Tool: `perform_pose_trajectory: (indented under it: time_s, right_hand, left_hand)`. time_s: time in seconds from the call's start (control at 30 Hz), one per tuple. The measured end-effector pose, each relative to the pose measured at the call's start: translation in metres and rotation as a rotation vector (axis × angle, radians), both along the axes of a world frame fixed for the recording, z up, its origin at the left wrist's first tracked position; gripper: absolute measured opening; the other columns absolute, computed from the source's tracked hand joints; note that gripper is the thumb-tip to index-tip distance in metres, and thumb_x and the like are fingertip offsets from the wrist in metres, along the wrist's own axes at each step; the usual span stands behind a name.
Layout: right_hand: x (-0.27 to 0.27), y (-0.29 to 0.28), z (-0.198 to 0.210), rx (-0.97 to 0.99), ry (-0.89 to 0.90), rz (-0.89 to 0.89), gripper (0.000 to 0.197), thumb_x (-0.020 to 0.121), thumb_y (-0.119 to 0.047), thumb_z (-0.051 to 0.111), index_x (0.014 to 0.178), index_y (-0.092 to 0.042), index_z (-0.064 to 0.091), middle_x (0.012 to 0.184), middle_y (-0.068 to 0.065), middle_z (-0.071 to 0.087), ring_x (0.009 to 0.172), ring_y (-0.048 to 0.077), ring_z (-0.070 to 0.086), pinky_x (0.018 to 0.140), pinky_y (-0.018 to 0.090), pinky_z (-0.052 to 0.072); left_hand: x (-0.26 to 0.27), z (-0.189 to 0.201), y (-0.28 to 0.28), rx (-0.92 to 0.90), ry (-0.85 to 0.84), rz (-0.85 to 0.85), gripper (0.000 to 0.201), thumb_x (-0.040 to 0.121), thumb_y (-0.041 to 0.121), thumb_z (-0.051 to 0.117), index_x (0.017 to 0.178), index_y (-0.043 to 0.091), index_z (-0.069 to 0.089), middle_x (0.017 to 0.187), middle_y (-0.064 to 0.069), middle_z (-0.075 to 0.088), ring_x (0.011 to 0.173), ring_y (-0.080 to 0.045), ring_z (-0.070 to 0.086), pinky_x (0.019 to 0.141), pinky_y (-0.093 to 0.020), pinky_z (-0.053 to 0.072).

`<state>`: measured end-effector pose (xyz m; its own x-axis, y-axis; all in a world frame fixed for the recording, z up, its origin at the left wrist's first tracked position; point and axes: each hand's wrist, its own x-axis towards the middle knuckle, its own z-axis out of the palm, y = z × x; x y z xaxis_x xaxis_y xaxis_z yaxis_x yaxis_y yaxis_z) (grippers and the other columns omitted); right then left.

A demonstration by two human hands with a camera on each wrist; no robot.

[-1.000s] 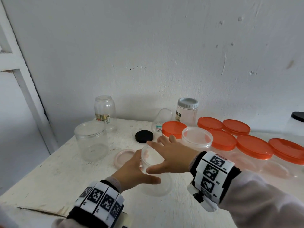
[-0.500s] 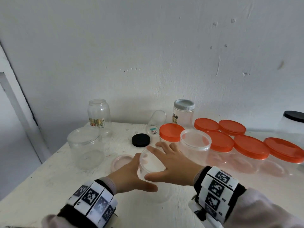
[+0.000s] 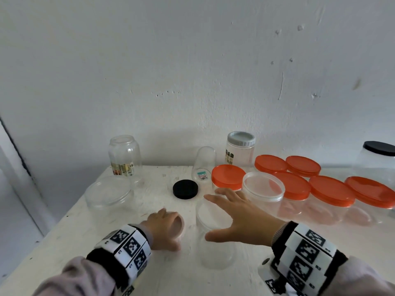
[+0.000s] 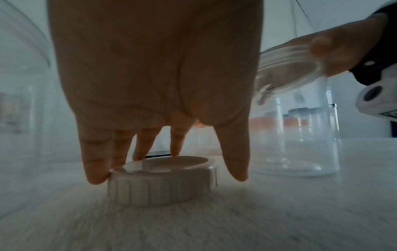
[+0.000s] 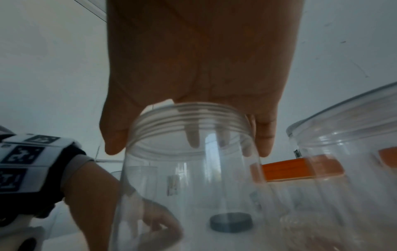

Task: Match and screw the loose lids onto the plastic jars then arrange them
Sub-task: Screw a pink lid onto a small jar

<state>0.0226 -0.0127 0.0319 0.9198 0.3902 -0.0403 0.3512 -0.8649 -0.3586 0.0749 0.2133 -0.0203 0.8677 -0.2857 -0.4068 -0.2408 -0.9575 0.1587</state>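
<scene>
A clear plastic jar (image 3: 215,253) with a threaded neck stands lidless on the white table (image 3: 128,210). My right hand (image 3: 239,218) covers its mouth from above. In the right wrist view the right hand (image 5: 189,149) has its thumb and fingers curled down round the neck of the jar (image 5: 189,186). To the jar's left a pale pinkish ribbed lid (image 3: 180,224) lies flat. My left hand (image 3: 164,227) is cupped over it. In the left wrist view the left hand's fingertips (image 4: 94,178) touch the rim of the lid (image 4: 161,188), with the thumb just off its right side.
A black lid (image 3: 185,189) lies behind the hands. A wide clear jar (image 3: 109,192) and a labelled jar (image 3: 125,155) stand at the left. A small jar (image 3: 204,165) lies on its side. An open tub (image 3: 264,189) and several orange-lidded jars (image 3: 331,193) crowd the right.
My left hand has let go of the clear jar's side and moved left onto the pale lid. The right hand stays on the jar's mouth.
</scene>
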Motion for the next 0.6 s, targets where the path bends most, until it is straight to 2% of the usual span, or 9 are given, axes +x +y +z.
perform_pose_trajectory:
  time_s: [0.07,0.17,0.3,0.37,0.43,0.5,0.53,0.57,0.6]
  right_hand:
    - [0.006,0.002,0.003,0.004,0.003,-0.047,0.088,0.073,-0.070,0.061,0.146,-0.044,0.019,0.153,-0.012,0.013,0.139,0.013,0.010,0.112,0.035,0.019]
    - [0.016,0.005,0.007,0.003,0.010,-0.110,0.087,0.075,-0.066,0.063,0.146,-0.042,0.020,0.152,-0.010,0.015,0.138,0.016,0.012,0.110,0.038,0.021]
    - [0.028,0.009,0.011,-0.047,0.011,-0.166,0.083,0.079,-0.063,0.060,0.147,-0.039,0.020,0.152,-0.007,0.017,0.139,0.021,0.014,0.111,0.041,0.022]
    - [0.034,0.014,0.014,-0.080,-0.011,-0.193,0.078,0.083,-0.057,0.058,0.148,-0.036,0.021,0.152,-0.004,0.017,0.139,0.024,0.013,0.113,0.041,0.021]
    - [0.038,0.019,0.015,-0.112,-0.041,-0.215,0.073,0.085,-0.048,0.057,0.148,-0.033,0.022,0.151,-0.001,0.018,0.140,0.025,0.011,0.113,0.040,0.019]
    - [0.043,0.030,0.017,-0.142,-0.079,-0.218,0.071,0.086,-0.041,0.056,0.148,-0.032,0.023,0.153,0.000,0.016,0.141,0.025,0.009,0.113,0.039,0.016]
    - [0.046,0.037,0.018,-0.148,-0.103,-0.215,0.070,0.086,-0.039,0.056,0.147,-0.032,0.023,0.154,0.000,0.015,0.142,0.025,0.008,0.114,0.039,0.016]
    - [0.049,0.044,0.020,-0.143,-0.127,-0.212,0.069,0.086,-0.038,0.056,0.147,-0.032,0.024,0.154,-0.001,0.014,0.142,0.024,0.009,0.113,0.039,0.019]
    - [0.053,0.053,0.022,-0.127,-0.143,-0.205,0.068,0.086,-0.037,0.055,0.146,-0.032,0.025,0.154,-0.002,0.014,0.142,0.024,0.010,0.112,0.039,0.021]
  left_hand:
    - [0.001,-0.001,0.001,0.017,-0.002,-0.008,0.085,0.079,0.049,0.060,0.147,0.027,0.014,0.151,-0.007,0.018,0.137,-0.029,0.022,0.110,-0.043,0.030]
    - [0.005,-0.002,0.004,0.005,-0.024,-0.017,0.072,0.081,0.045,0.058,0.141,0.028,0.023,0.138,-0.007,0.034,0.126,-0.027,0.032,0.106,-0.042,0.034]
    - [0.005,-0.003,0.011,0.001,-0.036,-0.029,0.066,0.081,0.049,0.056,0.135,0.025,0.028,0.130,-0.009,0.039,0.121,-0.028,0.037,0.104,-0.040,0.035]
    - [0.003,0.003,0.016,-0.055,-0.070,-0.052,0.062,0.081,0.048,0.057,0.132,0.022,0.035,0.127,-0.007,0.043,0.117,-0.028,0.043,0.098,-0.038,0.040]
    - [-0.001,0.016,0.017,-0.135,-0.135,-0.133,0.040,0.082,0.045,0.051,0.113,0.019,0.049,0.111,-0.003,0.050,0.100,-0.024,0.050,0.086,-0.035,0.044]
    - [-0.006,0.032,0.020,-0.194,-0.226,-0.194,0.022,0.082,0.038,0.043,0.086,0.017,0.048,0.087,-0.002,0.047,0.077,-0.019,0.048,0.065,-0.028,0.038]
    - [-0.006,0.039,0.027,-0.246,-0.244,-0.202,0.023,0.081,0.039,0.043,0.088,0.018,0.048,0.086,-0.003,0.047,0.077,-0.018,0.049,0.060,-0.024,0.033]
    - [-0.007,0.046,0.035,-0.333,-0.228,-0.170,0.035,0.079,0.048,0.048,0.103,0.023,0.050,0.097,0.001,0.050,0.088,-0.016,0.053,0.062,-0.021,0.032]
    - [-0.009,0.053,0.045,-0.431,-0.198,-0.124,0.056,0.073,0.060,0.055,0.121,0.034,0.044,0.111,0.009,0.050,0.102,-0.010,0.052,0.070,-0.019,0.035]
